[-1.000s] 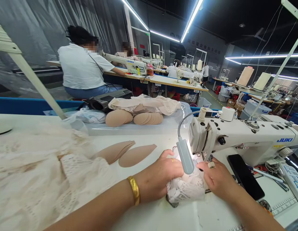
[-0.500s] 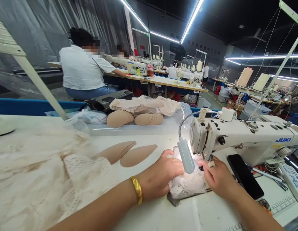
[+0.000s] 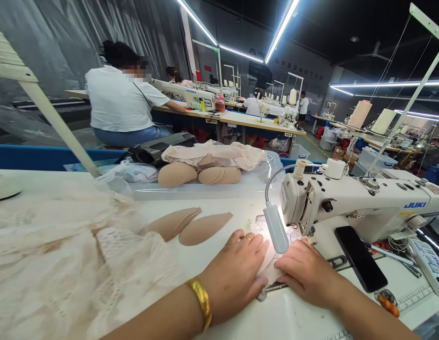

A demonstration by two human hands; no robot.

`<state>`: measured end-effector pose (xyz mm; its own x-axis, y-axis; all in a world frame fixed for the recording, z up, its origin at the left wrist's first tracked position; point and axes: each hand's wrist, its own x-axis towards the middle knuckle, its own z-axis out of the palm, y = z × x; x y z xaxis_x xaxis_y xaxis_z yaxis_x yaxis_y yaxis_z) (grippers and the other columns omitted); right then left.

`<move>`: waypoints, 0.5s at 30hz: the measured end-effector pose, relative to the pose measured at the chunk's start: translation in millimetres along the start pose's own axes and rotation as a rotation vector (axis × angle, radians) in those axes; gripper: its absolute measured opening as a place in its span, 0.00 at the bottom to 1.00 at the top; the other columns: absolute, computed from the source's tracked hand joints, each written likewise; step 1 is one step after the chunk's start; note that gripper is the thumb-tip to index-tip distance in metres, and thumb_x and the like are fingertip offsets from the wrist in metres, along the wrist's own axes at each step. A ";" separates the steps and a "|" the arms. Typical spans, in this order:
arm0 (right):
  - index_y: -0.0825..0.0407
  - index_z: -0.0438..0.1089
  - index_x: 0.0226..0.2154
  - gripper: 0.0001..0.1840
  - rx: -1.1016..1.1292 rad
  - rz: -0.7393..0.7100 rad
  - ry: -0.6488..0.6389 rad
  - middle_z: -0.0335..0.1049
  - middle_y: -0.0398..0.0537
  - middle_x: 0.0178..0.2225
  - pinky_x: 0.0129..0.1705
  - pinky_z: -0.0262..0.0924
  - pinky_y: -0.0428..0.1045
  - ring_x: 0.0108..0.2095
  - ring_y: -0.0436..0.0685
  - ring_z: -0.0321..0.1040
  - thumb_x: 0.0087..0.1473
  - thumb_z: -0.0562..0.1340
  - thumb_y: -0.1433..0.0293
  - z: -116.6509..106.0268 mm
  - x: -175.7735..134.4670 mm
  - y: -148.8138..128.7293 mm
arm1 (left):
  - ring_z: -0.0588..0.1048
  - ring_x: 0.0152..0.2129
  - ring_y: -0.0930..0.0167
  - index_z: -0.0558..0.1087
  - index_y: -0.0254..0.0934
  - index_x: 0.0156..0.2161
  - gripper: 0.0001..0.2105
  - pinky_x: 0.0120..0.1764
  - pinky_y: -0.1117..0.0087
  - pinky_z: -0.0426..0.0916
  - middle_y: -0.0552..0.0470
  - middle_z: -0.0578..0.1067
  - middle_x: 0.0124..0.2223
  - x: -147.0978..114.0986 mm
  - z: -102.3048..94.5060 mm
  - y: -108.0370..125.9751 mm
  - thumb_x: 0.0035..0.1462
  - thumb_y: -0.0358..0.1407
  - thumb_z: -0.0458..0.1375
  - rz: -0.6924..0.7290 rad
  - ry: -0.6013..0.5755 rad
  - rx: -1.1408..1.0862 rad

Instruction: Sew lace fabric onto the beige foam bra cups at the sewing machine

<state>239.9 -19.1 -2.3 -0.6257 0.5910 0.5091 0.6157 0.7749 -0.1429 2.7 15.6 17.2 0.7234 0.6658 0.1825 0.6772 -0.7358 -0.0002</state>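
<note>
Our left hand (image 3: pixel 239 271) and right hand (image 3: pixel 308 269) rest on one pale cloth (image 3: pixel 272 272), well in from the right edge of the worktop (image 3: pixel 292 314); we cannot tell whether either grips it. We see one sewing machine (image 3: pixel 361 193) and one lace heap (image 3: pixel 60 264), both cut off, one lamp (image 3: pixel 276 231) partly hiding the cloth, and one loose tan pad (image 3: pixel 203 230) beside a stack (image 3: pixel 170 225) we cannot count.

fabric (image 3: pixel 271 272): partly hidden by hands (image 3: pixel 235 276), lamp (image 3: pixel 276 230) | lace pile (image 3: pixel 60 264): blurred, cut off left
</note>
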 end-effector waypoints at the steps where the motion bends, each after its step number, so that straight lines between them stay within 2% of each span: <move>1: 0.49 0.70 0.38 0.09 -0.043 0.008 -0.007 0.72 0.43 0.32 0.39 0.58 0.50 0.36 0.57 0.64 0.68 0.56 0.76 2.1 -0.7 2.1 | 0.73 0.39 0.53 0.74 0.38 0.38 0.10 0.50 0.46 0.61 0.44 0.75 0.38 -0.3 -0.1 3.1 0.59 0.43 0.61 -0.011 -0.018 -0.005; 4: 0.50 0.71 0.35 0.16 -0.091 0.030 -0.011 0.71 0.46 0.31 0.35 0.56 0.50 0.34 0.58 0.63 0.58 0.53 0.84 0.8 -3.3 9.0 | 0.73 0.40 0.55 0.74 0.40 0.44 0.15 0.51 0.46 0.60 0.46 0.75 0.42 -4.9 -7.6 6.7 0.57 0.47 0.66 -0.010 -0.069 -0.137; 8: 0.49 0.75 0.40 0.19 -0.005 0.104 0.023 0.75 0.46 0.34 0.41 0.59 0.50 0.36 0.58 0.63 0.57 0.55 0.85 -14.4 -5.3 15.0 | 0.72 0.45 0.55 0.73 0.43 0.50 0.23 0.55 0.49 0.57 0.48 0.76 0.47 -12.3 -22.0 0.9 0.51 0.44 0.72 0.058 -0.092 -0.285; 10: 0.47 0.77 0.40 0.20 0.063 0.140 -0.011 0.77 0.45 0.35 0.42 0.59 0.50 0.38 0.58 0.63 0.57 0.58 0.85 -24.5 -5.5 16.8 | 0.73 0.45 0.57 0.73 0.43 0.47 0.19 0.55 0.54 0.55 0.51 0.76 0.48 -11.8 -22.4 -4.1 0.51 0.40 0.71 0.125 -0.094 -0.352; 12: 0.46 0.78 0.39 0.19 0.141 0.158 -0.114 0.79 0.44 0.38 0.43 0.59 0.51 0.39 0.58 0.64 0.58 0.60 0.85 -34.4 -5.6 18.6 | 0.75 0.43 0.61 0.72 0.43 0.42 0.11 0.53 0.57 0.55 0.53 0.78 0.47 -8.7 -17.2 -8.9 0.55 0.34 0.67 0.197 -0.078 -0.394; 13: 0.46 0.79 0.38 0.17 0.197 0.162 -0.176 0.80 0.43 0.39 0.45 0.60 0.52 0.39 0.58 0.65 0.60 0.62 0.84 -38.8 -5.6 19.4 | 0.75 0.42 0.62 0.71 0.42 0.40 0.08 0.52 0.59 0.54 0.54 0.78 0.46 -6.8 -13.3 -10.8 0.56 0.31 0.64 0.232 -0.061 -0.394; 15: 0.46 0.79 0.38 0.08 0.347 0.170 -0.248 0.81 0.42 0.40 0.49 0.61 0.53 0.40 0.57 0.69 0.65 0.65 0.75 -44.4 -5.5 20.7 | 0.76 0.39 0.65 0.71 0.42 0.37 0.08 0.50 0.60 0.54 0.55 0.80 0.44 -3.3 -4.7 -13.4 0.55 0.26 0.60 0.282 -0.009 -0.360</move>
<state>277.4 -16.2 29.6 -0.6514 0.7193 0.2414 0.5493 0.6666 -0.5039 -9.4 22.6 21.1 0.8753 0.4329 0.2158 0.3648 -0.8837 0.2931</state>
